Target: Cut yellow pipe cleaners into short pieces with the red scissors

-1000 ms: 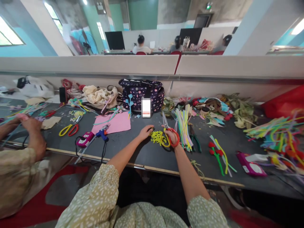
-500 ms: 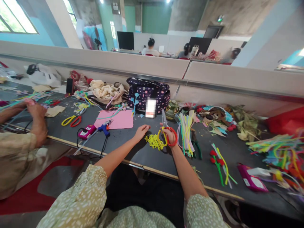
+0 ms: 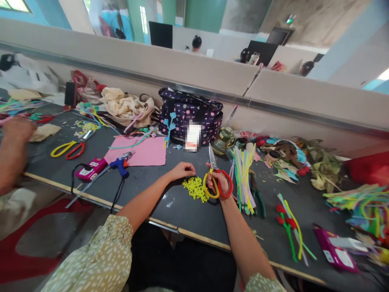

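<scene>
My right hand (image 3: 223, 185) is closed on a pair of scissors (image 3: 214, 158) with one red and one yellow handle; the blades point up and away from me. Just left of it lies a pile of short yellow cut pieces (image 3: 194, 189) on the dark table. My left hand (image 3: 182, 171) rests at the pile's far left edge, its fingers curled together; whatever they may hold is hidden. A bundle of pastel fuzzy stems (image 3: 244, 178) lies right of the scissors, beside dark green-handled pliers (image 3: 257, 196).
A dotted dark bag (image 3: 191, 115) stands at the back. On the left are a pink sheet (image 3: 142, 151), a blue glue gun (image 3: 120, 164) and other scissors (image 3: 68, 149). Red-tipped stems (image 3: 287, 227) lie on the right. A co-worker's hand (image 3: 15, 138) is far left.
The view has tilted down and shifted slightly. My left hand's fingers look more curled beside the yellow pile. The right hand still holds the scissors. The co-worker's hand has moved left in view.
</scene>
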Action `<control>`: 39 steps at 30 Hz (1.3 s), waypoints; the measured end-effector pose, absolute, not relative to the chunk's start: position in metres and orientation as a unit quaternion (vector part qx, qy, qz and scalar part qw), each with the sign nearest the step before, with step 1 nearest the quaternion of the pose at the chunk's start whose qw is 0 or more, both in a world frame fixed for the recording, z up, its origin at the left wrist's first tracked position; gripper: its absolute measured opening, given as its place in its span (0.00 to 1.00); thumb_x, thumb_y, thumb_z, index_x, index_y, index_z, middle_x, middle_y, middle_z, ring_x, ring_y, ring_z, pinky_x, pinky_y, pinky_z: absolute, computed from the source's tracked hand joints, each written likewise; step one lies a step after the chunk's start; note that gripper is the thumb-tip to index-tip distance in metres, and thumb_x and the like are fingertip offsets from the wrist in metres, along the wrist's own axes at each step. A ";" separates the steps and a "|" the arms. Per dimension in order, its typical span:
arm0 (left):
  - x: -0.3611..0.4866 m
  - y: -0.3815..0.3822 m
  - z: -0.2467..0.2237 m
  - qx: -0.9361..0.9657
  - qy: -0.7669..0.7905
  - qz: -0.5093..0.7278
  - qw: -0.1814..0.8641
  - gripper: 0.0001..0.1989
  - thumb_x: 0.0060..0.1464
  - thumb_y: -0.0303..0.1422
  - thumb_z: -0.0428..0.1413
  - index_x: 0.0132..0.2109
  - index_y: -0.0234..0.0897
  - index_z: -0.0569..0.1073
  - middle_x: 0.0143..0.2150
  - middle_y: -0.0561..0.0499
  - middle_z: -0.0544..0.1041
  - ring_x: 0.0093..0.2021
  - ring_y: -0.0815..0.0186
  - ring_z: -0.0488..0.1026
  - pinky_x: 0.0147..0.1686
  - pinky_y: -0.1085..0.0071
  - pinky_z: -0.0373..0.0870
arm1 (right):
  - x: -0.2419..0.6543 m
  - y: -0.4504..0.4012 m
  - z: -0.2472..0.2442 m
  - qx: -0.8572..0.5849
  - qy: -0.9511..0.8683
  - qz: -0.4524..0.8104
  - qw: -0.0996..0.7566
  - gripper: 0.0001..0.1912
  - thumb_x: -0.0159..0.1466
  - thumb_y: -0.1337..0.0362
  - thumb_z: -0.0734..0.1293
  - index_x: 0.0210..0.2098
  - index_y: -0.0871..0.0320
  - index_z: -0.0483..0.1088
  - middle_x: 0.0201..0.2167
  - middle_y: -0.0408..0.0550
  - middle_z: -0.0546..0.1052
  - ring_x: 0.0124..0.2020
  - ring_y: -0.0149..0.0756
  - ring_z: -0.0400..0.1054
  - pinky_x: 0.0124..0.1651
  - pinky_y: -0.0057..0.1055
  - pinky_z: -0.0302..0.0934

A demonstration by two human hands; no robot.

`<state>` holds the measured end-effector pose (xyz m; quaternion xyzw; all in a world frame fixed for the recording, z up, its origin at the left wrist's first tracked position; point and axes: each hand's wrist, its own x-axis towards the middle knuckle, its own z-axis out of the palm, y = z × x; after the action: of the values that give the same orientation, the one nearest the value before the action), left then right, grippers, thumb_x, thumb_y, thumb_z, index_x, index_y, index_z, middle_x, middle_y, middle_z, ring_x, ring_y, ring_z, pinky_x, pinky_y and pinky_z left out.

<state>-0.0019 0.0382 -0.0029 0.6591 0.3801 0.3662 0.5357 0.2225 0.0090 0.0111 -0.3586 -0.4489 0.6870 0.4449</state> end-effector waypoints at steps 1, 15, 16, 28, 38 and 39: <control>-0.004 0.038 -0.002 0.660 0.374 0.359 0.543 0.13 0.46 0.40 0.63 0.33 0.34 0.77 0.30 0.49 0.77 0.30 0.68 0.71 0.34 0.71 0.66 | 0.222 0.010 0.011 -0.362 -0.454 0.686 0.439 0.27 0.57 0.59 0.62 0.56 0.58 0.64 0.24 0.38 0.66 0.17 0.26 0.57 0.18 0.24 0.54; -0.009 0.032 0.006 0.758 0.463 0.246 0.388 0.10 0.46 0.39 0.63 0.32 0.38 0.76 0.29 0.52 0.74 0.28 0.68 0.67 0.29 0.73 0.57 | 0.226 0.004 0.018 -0.351 -0.436 0.707 0.432 0.29 0.61 0.59 0.58 0.62 0.53 0.60 0.20 0.33 0.60 0.08 0.21 0.41 0.10 0.23 0.42; -0.008 0.031 0.008 0.763 0.472 0.238 0.373 0.09 0.45 0.39 0.64 0.32 0.39 0.76 0.29 0.53 0.74 0.28 0.68 0.67 0.29 0.73 0.56 | 0.225 0.003 0.019 -0.356 -0.443 0.703 0.429 0.28 0.61 0.58 0.59 0.61 0.54 0.60 0.20 0.34 0.61 0.08 0.21 0.43 0.10 0.23 0.43; -0.006 0.031 0.005 0.758 0.445 0.267 0.394 0.07 0.50 0.37 0.61 0.29 0.38 0.76 0.31 0.52 0.75 0.30 0.68 0.68 0.31 0.73 0.58 | 0.203 -0.021 0.035 -0.484 -0.542 0.517 0.452 0.25 0.59 0.58 0.67 0.55 0.55 0.64 0.20 0.36 0.67 0.14 0.26 0.57 0.18 0.26 0.53; -0.008 0.029 0.008 0.771 0.448 0.242 0.383 0.06 0.46 0.34 0.63 0.33 0.37 0.77 0.32 0.53 0.73 0.30 0.69 0.67 0.30 0.73 0.56 | 0.199 -0.031 0.044 -0.366 -0.489 0.589 0.530 0.32 0.54 0.67 0.66 0.58 0.48 0.57 0.38 0.46 0.72 0.38 0.43 0.73 0.35 0.39 0.69; -0.007 0.029 0.009 0.772 0.449 0.239 0.380 0.05 0.47 0.33 0.63 0.32 0.37 0.77 0.31 0.53 0.73 0.30 0.70 0.66 0.30 0.73 0.56 | 0.200 -0.031 0.044 -0.359 -0.483 0.595 0.533 0.32 0.55 0.67 0.66 0.58 0.48 0.57 0.39 0.46 0.72 0.38 0.42 0.73 0.34 0.39 0.69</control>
<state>-0.0072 0.0285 0.0086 0.7725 0.4489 0.2392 0.3802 0.2003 -0.0309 0.0441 -0.3585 -0.4835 0.5947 0.5329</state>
